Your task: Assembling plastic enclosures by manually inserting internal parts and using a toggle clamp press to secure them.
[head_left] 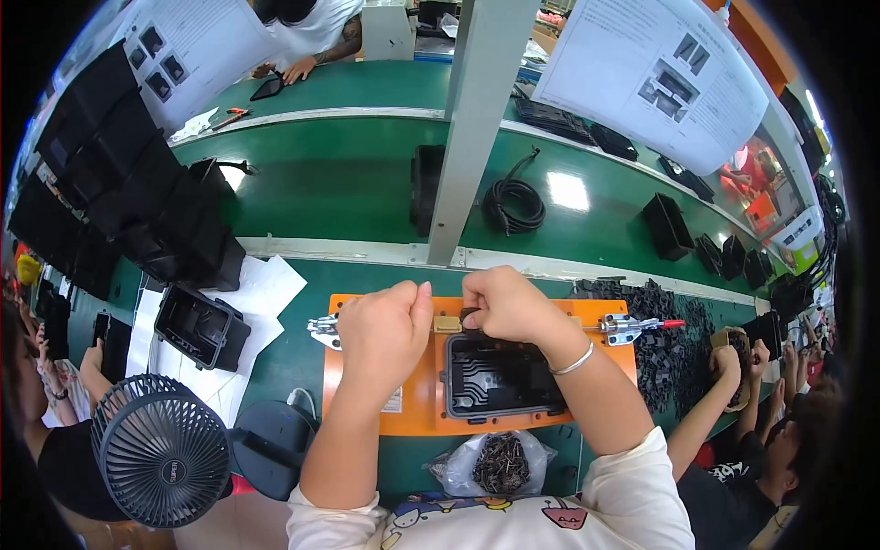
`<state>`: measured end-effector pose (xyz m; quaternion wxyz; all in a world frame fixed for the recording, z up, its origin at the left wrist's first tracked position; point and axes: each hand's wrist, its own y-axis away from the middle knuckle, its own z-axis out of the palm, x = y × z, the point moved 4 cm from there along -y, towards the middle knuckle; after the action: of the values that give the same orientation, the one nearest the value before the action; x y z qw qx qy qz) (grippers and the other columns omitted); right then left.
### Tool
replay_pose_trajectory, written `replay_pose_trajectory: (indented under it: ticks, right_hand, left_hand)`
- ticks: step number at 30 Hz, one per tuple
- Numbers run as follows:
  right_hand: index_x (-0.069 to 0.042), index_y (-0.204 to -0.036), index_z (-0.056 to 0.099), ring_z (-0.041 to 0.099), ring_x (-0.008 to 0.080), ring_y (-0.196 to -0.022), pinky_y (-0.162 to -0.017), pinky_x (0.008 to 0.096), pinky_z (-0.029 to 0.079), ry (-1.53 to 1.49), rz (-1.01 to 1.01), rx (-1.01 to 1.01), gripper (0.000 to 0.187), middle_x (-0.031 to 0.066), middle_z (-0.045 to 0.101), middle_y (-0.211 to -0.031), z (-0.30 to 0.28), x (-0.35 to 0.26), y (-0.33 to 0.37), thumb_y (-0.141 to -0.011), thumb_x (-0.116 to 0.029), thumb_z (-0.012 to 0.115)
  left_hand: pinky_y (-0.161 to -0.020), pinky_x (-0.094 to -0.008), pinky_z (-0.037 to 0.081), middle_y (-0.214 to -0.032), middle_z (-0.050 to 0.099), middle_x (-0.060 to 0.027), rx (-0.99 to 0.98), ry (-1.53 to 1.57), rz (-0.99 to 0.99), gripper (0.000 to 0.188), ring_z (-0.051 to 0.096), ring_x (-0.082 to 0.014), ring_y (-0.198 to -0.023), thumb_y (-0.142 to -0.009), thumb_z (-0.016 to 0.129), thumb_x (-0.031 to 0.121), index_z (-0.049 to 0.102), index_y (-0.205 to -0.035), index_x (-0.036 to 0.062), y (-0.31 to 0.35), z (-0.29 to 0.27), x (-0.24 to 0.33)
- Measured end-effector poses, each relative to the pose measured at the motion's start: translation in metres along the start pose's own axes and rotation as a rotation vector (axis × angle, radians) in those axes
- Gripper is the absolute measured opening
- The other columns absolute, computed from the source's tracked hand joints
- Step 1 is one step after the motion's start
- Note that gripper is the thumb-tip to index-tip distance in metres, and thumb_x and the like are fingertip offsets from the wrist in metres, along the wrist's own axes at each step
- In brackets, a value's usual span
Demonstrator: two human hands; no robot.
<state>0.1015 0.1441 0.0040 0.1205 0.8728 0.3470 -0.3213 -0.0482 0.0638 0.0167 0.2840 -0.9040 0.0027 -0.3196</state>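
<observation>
An orange fixture board (423, 403) lies on the bench in front of me, holding an open black plastic box (500, 385) with ribbed channels inside. My left hand (390, 330) is closed in a fist above the board's left part, beside a metal toggle clamp (324, 330); whatever its fingers hold is hidden. My right hand (513, 307) is closed at the box's far edge, pinching a small black part (470, 318). A tan block (447, 324) sits between the hands. Another toggle clamp (628, 325) with a red-tipped handle stands at the board's right end.
A bag of screws (500, 461) lies near me. Loose black parts (674, 344) are heaped at right. At left are a fan (163, 451), a black box (202, 327) on papers and stacked black boxes (137, 165). A post (472, 128) rises ahead; a coiled cable (513, 203) lies beyond. Co-workers sit around.
</observation>
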Motion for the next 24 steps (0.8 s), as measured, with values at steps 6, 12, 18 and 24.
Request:
replay_pose_trajectory:
  ticks: [6, 12, 18, 24]
  right_hand:
    - [0.001, -0.070, 0.059, 0.055, 0.0240, -0.055, -0.054, 0.0331, 0.044, -0.032, 0.025, -0.013, 0.018, 0.0136, 0.057, -0.060, -0.005, 0.002, 0.002, -0.066, -0.003, 0.076]
    - [0.000, -0.081, 0.063, 0.060, 0.0213, -0.056, -0.053, 0.0323, 0.046, 0.012, 0.097, 0.125, 0.024, 0.0125, 0.061, -0.062, -0.033, 0.022, 0.020, -0.070, -0.015, 0.078]
    - [0.000, -0.077, 0.063, 0.062, 0.0304, -0.060, -0.057, 0.0378, 0.048, 0.184, 0.214, 0.335, 0.036, 0.0139, 0.062, -0.064, -0.091, 0.018, 0.101, -0.071, -0.032, 0.078]
    - [-0.002, -0.067, 0.060, 0.061, 0.0340, -0.061, -0.058, 0.0408, 0.048, 0.371, 0.345, 0.194, 0.038, 0.0159, 0.060, -0.062, -0.047, 0.036, 0.150, -0.065, -0.036, 0.077]
  left_hand:
    - [-0.048, -0.0392, 0.040, -0.051, 0.052, -0.0117, -0.022, 0.030, -0.016, 0.034, 0.053, -0.0313, -0.048, -0.083, 0.066, 0.021, 0.050, -0.058, 0.0042, 0.000, -0.002, 0.006]
    - [-0.059, -0.0185, 0.039, -0.076, 0.054, 0.0026, 0.345, 0.637, -0.170, 0.006, 0.048, -0.0054, -0.068, -0.087, 0.064, 0.005, 0.059, -0.086, 0.0067, 0.003, -0.047, -0.034]
    - [-0.083, -0.0323, 0.042, -0.103, 0.054, -0.0108, 0.916, -0.141, -0.247, 0.027, 0.053, -0.0204, -0.090, -0.086, 0.064, 0.010, 0.054, -0.110, 0.0009, 0.030, -0.118, -0.069]
    - [-0.060, -0.0377, 0.047, -0.071, 0.060, -0.0105, -0.412, -0.007, -0.158, 0.028, 0.060, -0.0268, -0.066, -0.077, 0.072, 0.027, 0.060, -0.079, 0.0021, 0.048, -0.003, 0.017]
